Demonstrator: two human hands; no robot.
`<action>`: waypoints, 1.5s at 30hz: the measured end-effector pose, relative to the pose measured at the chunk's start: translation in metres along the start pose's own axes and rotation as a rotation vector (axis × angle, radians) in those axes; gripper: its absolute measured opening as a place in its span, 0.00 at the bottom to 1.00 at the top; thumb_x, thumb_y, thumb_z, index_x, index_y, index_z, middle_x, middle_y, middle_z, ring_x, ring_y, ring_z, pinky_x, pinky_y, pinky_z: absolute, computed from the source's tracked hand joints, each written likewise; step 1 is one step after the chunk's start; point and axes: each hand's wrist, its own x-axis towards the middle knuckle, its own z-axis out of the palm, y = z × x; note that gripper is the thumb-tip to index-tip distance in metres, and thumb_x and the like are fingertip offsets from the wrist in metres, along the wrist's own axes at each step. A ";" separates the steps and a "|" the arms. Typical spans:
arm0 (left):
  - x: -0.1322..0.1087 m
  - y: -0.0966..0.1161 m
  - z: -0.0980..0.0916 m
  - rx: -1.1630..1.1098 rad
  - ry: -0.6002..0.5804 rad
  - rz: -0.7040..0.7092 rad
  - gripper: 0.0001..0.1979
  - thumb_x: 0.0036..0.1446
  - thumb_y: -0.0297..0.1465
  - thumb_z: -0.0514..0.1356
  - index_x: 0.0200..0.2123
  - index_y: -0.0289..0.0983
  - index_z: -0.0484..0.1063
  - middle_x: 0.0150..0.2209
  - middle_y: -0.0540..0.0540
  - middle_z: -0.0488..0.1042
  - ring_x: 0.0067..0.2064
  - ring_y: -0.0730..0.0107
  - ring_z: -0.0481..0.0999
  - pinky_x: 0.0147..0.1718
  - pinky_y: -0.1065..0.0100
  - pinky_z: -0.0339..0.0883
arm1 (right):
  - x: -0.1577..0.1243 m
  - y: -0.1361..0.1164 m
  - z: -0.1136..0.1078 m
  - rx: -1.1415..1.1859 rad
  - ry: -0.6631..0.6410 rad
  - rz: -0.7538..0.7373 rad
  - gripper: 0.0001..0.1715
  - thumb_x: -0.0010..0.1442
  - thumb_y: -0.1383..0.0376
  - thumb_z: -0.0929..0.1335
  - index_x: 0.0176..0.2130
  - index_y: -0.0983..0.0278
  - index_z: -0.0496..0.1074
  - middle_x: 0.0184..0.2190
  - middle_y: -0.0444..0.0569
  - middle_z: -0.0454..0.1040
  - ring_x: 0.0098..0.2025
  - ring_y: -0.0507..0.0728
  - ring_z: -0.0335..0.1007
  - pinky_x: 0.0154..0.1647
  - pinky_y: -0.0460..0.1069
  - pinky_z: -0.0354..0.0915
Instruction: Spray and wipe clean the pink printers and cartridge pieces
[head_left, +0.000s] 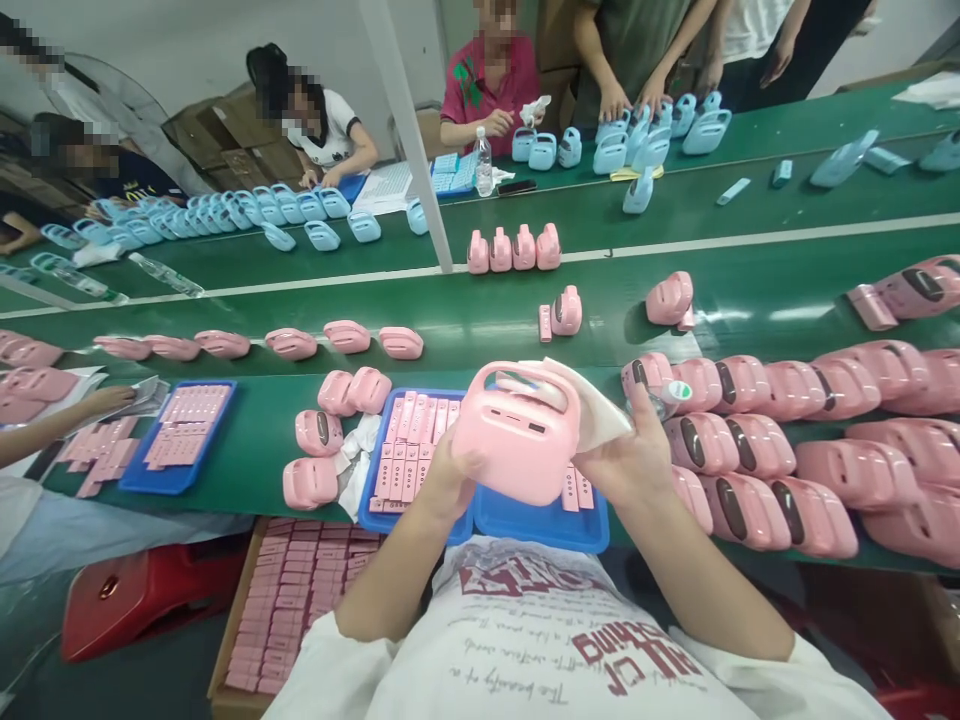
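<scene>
Pink casing (517,440) with a carry handle is held up off the worktop (255,450), just above the blue tray (540,520), close to the person's chest. Its flat face with small slots faces the camera.

Left hand (442,480) grips the casing's lower left edge, fingers wrapped and pressed tight on it. Right hand (630,455) is at the casing's right side, fingers pinching a white cloth (592,405) against the top right of the casing near the handle. A small bottle with a green-and-white cap (675,393) sits just behind the right hand; can't tell whether the hand also holds it.

The blue tray under the hands carries rows of small pink flat parts (409,445). Left of it, four pink casings (319,432) sit loose on the green worktop, with a crumpled white rag (352,465) between them and the tray. To the right, a dense batch of pink casings with dark oval windows (757,440) lies in overlapping rows, touching each other.

Further left, a second blue tray (180,470) of pink parts, with another person's hand (112,400) resting near it. Below the worktop edge, a cardboard box (285,600) full of the same pink parts, and a red stool (142,600) beside it.

Behind runs the conveyor belt (480,320), with pink casings spaced along it. On the far side, light blue casings (225,210) stand in rows, several people handle them, and a clear water bottle (484,165) stands upright among them.
</scene>
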 end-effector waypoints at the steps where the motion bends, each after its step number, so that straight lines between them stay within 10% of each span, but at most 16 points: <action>1: -0.001 0.003 0.003 -0.004 -0.004 0.008 0.34 0.41 0.47 0.69 0.50 0.34 0.72 0.45 0.38 0.78 0.51 0.47 0.76 0.49 0.52 0.71 | -0.004 0.001 0.000 -0.008 0.016 -0.017 0.44 0.60 0.39 0.52 0.56 0.63 0.70 0.50 0.54 0.76 0.56 0.64 0.70 0.58 0.62 0.65; 9: -0.008 -0.002 -0.001 0.087 0.023 0.073 0.40 0.39 0.50 0.69 0.54 0.36 0.69 0.48 0.37 0.77 0.52 0.47 0.75 0.48 0.54 0.72 | -0.027 0.007 -0.003 -0.495 0.031 -0.395 0.31 0.64 0.56 0.65 0.64 0.53 0.60 0.61 0.43 0.67 0.60 0.58 0.67 0.60 0.54 0.65; 19: -0.015 0.013 -0.004 0.446 -0.035 0.175 0.40 0.38 0.42 0.72 0.56 0.41 0.67 0.51 0.43 0.74 0.51 0.51 0.73 0.47 0.58 0.71 | 0.012 -0.037 0.013 -1.072 -0.270 -0.689 0.25 0.65 0.62 0.63 0.61 0.54 0.65 0.53 0.44 0.75 0.52 0.57 0.74 0.51 0.51 0.72; 29: -0.012 0.003 -0.009 0.573 0.283 0.348 0.40 0.38 0.44 0.71 0.55 0.39 0.63 0.50 0.42 0.72 0.52 0.53 0.73 0.49 0.57 0.69 | 0.002 0.016 0.010 -0.785 0.007 -0.929 0.25 0.69 0.55 0.56 0.57 0.59 0.70 0.54 0.52 0.74 0.61 0.64 0.66 0.59 0.63 0.66; 35: -0.006 0.002 -0.004 0.640 0.239 0.367 0.39 0.37 0.43 0.71 0.53 0.38 0.64 0.50 0.41 0.73 0.52 0.52 0.73 0.51 0.56 0.68 | 0.006 0.023 0.027 -1.061 -0.263 -1.237 0.28 0.68 0.62 0.60 0.65 0.60 0.59 0.56 0.55 0.72 0.62 0.61 0.64 0.61 0.61 0.63; 45: 0.000 -0.013 0.001 1.063 0.324 0.803 0.40 0.46 0.45 0.68 0.60 0.39 0.58 0.54 0.38 0.71 0.54 0.52 0.73 0.53 0.55 0.69 | 0.002 0.024 0.034 -0.921 -0.142 -0.982 0.34 0.63 0.47 0.61 0.61 0.62 0.64 0.57 0.59 0.70 0.59 0.67 0.65 0.59 0.64 0.63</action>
